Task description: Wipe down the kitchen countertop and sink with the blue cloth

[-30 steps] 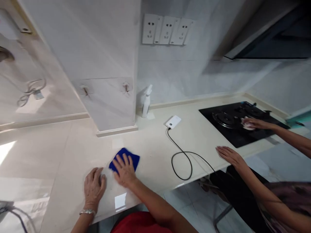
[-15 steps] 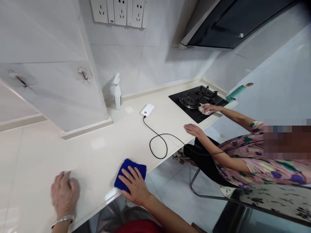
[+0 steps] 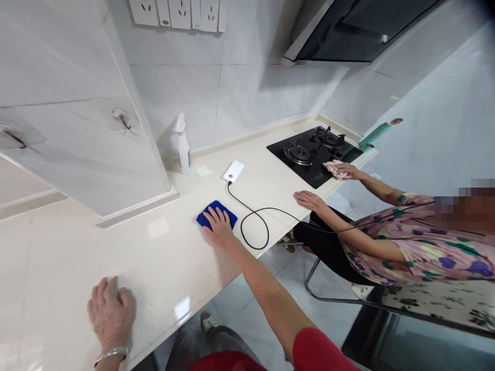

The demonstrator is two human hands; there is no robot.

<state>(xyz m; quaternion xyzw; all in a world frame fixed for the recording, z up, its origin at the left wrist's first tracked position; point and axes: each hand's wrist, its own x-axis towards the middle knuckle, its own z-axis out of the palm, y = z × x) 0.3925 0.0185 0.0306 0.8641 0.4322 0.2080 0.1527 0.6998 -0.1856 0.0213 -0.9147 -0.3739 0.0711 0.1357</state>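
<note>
My right hand (image 3: 219, 230) lies over a folded blue cloth (image 3: 216, 211) on the white countertop (image 3: 170, 273), fingers spread across it and pressing it down. To its left and nearer me, my left hand (image 3: 112, 314) rests on the counter with slightly bent fingers, thumb apart, holding nothing. A silver bangle (image 3: 111, 354) circles that wrist. Just right of the cloth loops a black cable (image 3: 266, 226), plugged into a white power bank (image 3: 233, 171) farther back. A white spray bottle (image 3: 182, 147) stands upright near the wall.
At the right, a seated person (image 3: 386, 242) holds a pale pink cloth (image 3: 335, 169) on a black gas hob (image 3: 297, 157); their other hand (image 3: 309, 201) rests on the counter edge. A tiled pillar (image 3: 127, 170) juts out at the left. A range hood (image 3: 348, 36) hangs above.
My right hand and the blue cloth have moved away from the front edge, deeper onto the counter. The other person's pink cloth has shifted slightly right. My left hand stays on the counter.
</note>
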